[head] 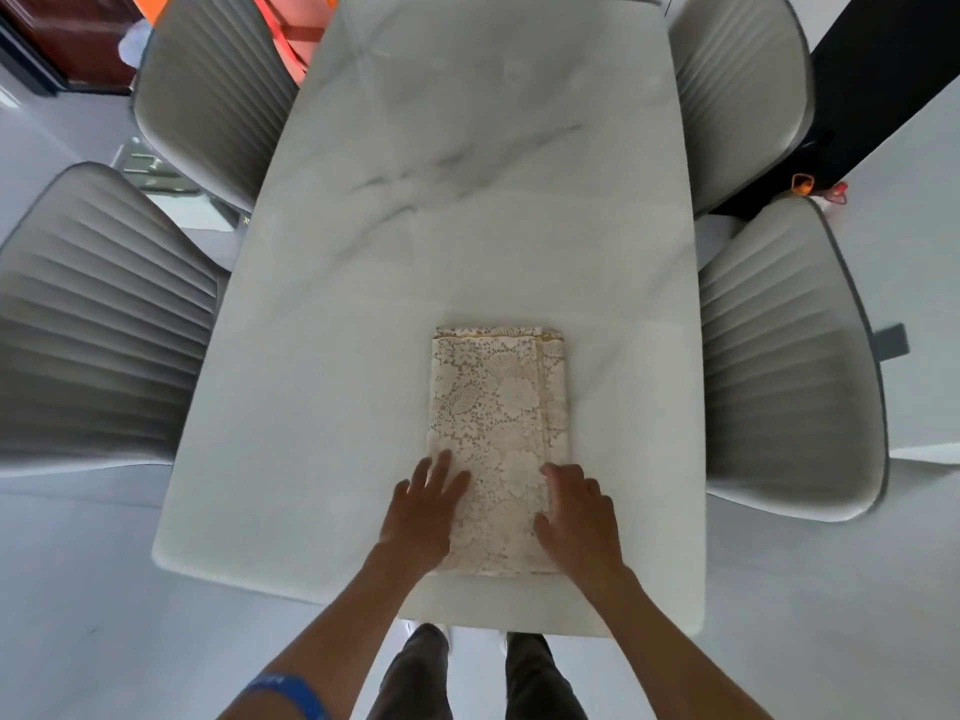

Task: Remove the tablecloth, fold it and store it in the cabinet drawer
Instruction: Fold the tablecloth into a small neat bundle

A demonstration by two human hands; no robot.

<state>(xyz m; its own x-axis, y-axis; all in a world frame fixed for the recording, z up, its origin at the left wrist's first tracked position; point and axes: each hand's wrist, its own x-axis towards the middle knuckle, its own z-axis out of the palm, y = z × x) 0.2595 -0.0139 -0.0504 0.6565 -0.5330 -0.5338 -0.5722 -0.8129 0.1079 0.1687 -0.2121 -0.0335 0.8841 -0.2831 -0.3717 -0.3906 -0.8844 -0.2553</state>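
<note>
Two hands, the left hand (pixel 423 504) and right hand (pixel 576 506), lie open and flat on the near end of the folded lace tablecloth (pixel 498 407), which rests on the marble tabletop (pixel 467 200), neither grip closed. It looks light, soft and floppy, so slide both palms under the long edges; no drawer or cabinet is in view.

The folded tablecloth (pixel 498 433) lies on the counter (pixel 467 200) near its front edge, with chairs (pixel 104 324) flanking the counter left and right.
</note>
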